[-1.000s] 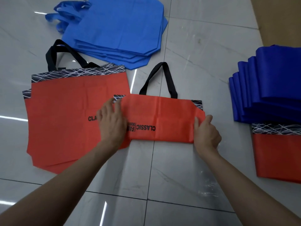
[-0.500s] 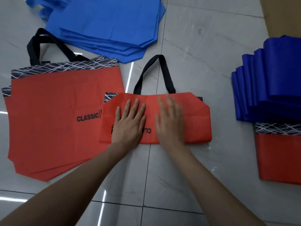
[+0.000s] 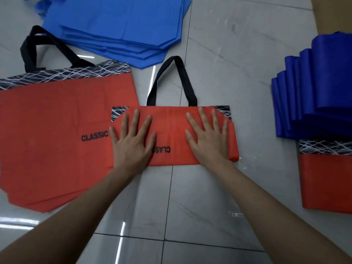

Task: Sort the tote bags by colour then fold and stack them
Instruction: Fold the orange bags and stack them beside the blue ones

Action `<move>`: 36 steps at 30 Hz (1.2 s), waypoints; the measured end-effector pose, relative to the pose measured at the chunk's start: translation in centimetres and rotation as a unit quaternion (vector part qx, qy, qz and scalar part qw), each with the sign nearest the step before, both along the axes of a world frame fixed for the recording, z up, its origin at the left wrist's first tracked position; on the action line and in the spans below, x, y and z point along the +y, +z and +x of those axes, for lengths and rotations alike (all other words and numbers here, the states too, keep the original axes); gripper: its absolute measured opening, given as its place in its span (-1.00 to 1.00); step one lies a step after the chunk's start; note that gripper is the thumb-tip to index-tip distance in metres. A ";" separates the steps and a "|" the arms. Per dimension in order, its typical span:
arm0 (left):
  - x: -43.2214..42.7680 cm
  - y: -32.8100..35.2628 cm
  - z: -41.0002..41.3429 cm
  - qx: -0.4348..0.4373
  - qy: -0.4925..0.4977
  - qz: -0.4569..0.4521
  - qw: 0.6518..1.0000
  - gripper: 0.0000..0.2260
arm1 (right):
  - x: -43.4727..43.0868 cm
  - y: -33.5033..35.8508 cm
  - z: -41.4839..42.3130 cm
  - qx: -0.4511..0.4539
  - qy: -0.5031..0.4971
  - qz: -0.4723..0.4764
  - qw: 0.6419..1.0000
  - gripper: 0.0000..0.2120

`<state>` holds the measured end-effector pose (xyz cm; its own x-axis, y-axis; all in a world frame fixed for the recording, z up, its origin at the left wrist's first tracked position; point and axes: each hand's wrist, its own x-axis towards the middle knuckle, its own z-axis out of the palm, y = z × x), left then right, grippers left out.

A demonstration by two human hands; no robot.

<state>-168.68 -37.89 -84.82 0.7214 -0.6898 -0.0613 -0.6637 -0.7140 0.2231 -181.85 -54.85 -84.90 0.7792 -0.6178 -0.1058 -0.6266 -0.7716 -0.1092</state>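
A red tote bag (image 3: 171,130), folded in half with its black handle pointing away from me, lies on the floor in the middle. My left hand (image 3: 133,141) presses flat on its left part, fingers spread. My right hand (image 3: 207,138) presses flat on its right part. A pile of unfolded red tote bags (image 3: 57,134) with black patterned tops lies at the left, partly under the folded bag. At the right edge sits a folded red bag (image 3: 325,180).
A pile of unfolded light blue tote bags (image 3: 122,25) lies at the back left. A stack of folded dark blue bags (image 3: 320,88) rests at the right, overlapping the folded red bag. Grey marble floor tiles (image 3: 219,77) surround everything. Brown cardboard (image 3: 333,14) shows at the top right corner.
Both hands have come from the bag's ends onto its top, then slid apart across the folded red bag, flattening it. The view has shifted slightly nearer.
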 end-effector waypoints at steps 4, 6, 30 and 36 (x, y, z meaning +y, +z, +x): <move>4.3 0.4 3.2 -0.012 0.012 0.028 0.999 -0.45 | 0.0 0.1 0.0 0.015 0.005 -0.005 1.000 -0.41; 4.3 1.0 3.3 -0.039 0.006 0.030 0.999 -0.44 | 0.1 0.1 0.0 0.023 0.004 -0.002 1.000 -0.40; -0.8 -0.1 1.3 -0.030 -0.026 -0.025 0.999 -0.49 | -3.4 3.8 11.0 -0.099 -0.171 0.194 0.961 -0.56; -0.6 -0.2 1.3 -0.013 -0.030 -0.057 0.998 -0.50 | -5.6 5.7 11.7 -0.196 -0.239 0.268 0.912 -0.88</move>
